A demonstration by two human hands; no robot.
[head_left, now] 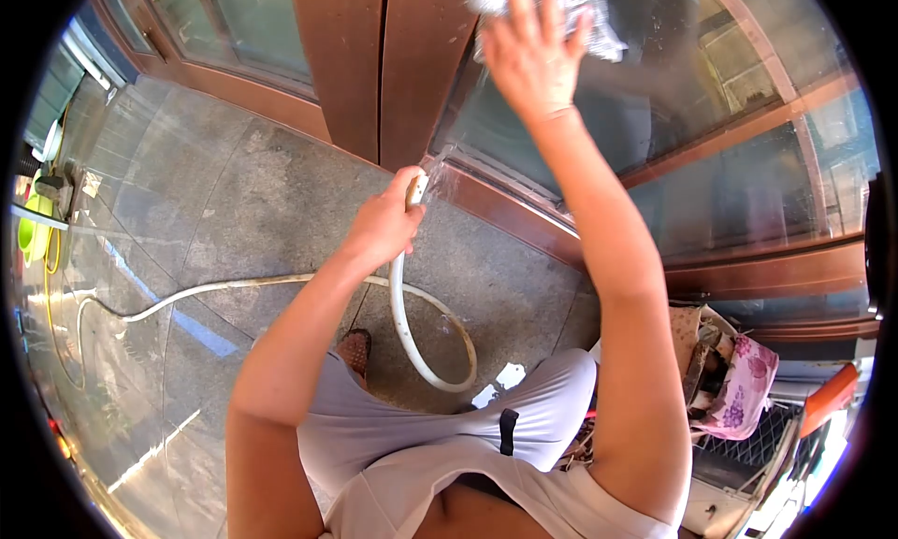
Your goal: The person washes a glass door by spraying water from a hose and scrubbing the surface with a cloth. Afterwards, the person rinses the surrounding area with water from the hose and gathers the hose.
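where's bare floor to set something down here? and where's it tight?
Free: grey stone floor between the brown wooden door frame and the white hose loop. Crowded: lower right by the floral cloth. Left hand grips the hose end; right hand presses a silvery scrubbing pad on the glass door pane.

Two hands, one hose [402, 324], one rag [538, 6] — possibly crumpled plastic.

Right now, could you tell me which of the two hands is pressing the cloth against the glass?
The right hand, raised high, presses the silvery cloth on the glass pane; the left hand holds the white hose lower down.
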